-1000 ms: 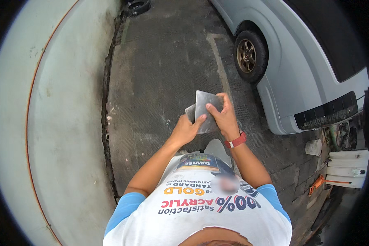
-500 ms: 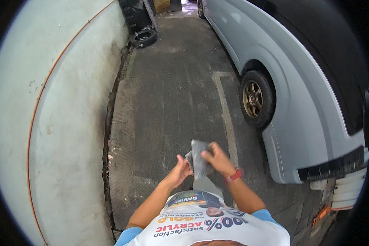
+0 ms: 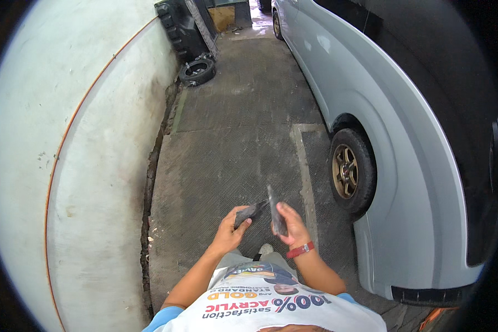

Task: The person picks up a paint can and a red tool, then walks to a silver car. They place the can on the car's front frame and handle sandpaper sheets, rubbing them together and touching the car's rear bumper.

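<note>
In front of my body, my left hand (image 3: 227, 232) grips a dark grey flat pad (image 3: 251, 213), thumb along its near edge. The pad points to the right, and its far end is blurred. To the right, my right hand (image 3: 295, 226) has its fingers and thumb round a thin grey sheet (image 3: 277, 214). That sheet stands almost on edge, its blurred tip pointing away from me. The two pieces lie close together; whether they touch I cannot tell. A red band circles my right wrist.
A silvery-grey van (image 3: 406, 149) with a bronze-rimmed wheel (image 3: 345, 171) stands along the right. On the left runs a pale wall (image 3: 105, 182) with an orange hose (image 3: 74, 119). A loose tyre (image 3: 197, 72) and a black panel (image 3: 180, 30) are by the far left wall.
My hands have drawn apart, each with its own piece. The sheet in my right hand has turned from broadside to nearly edge-on. My view has tilted, with the van's wheel now lower.
</note>
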`<state>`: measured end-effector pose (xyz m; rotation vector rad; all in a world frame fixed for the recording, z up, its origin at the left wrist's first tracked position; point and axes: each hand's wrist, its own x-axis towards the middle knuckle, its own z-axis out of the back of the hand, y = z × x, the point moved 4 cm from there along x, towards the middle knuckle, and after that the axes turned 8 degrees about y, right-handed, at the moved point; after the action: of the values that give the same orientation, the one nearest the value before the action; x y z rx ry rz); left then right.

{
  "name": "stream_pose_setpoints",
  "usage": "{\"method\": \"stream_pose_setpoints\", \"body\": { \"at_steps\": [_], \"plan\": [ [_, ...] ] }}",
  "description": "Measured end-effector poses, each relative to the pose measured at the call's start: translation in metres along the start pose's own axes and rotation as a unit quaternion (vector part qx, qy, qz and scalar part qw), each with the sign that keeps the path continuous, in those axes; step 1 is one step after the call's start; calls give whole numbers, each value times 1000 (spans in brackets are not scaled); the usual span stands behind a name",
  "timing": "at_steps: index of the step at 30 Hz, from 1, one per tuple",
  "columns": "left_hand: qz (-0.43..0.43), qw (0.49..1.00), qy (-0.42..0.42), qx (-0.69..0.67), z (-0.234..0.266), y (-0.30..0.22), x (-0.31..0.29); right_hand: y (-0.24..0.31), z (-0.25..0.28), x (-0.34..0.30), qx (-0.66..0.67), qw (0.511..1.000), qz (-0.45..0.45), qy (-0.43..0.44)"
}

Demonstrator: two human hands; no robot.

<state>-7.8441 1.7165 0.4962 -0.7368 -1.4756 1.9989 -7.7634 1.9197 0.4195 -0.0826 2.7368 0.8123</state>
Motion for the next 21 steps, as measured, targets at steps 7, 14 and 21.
{"method": "stream_pose_setpoints", "body": {
  "at_steps": [7,14,21],
  "plan": [
    [70,993,86,45,-10,2,89,70,-11,57,-500,859,94,-60],
    [24,996,76,29,8,11,205,128,16,143,-379,892,191,-153],
    [20,992,126,-8,82,2,372,224,22,290,-290,893,232,-254]
  ]
}}
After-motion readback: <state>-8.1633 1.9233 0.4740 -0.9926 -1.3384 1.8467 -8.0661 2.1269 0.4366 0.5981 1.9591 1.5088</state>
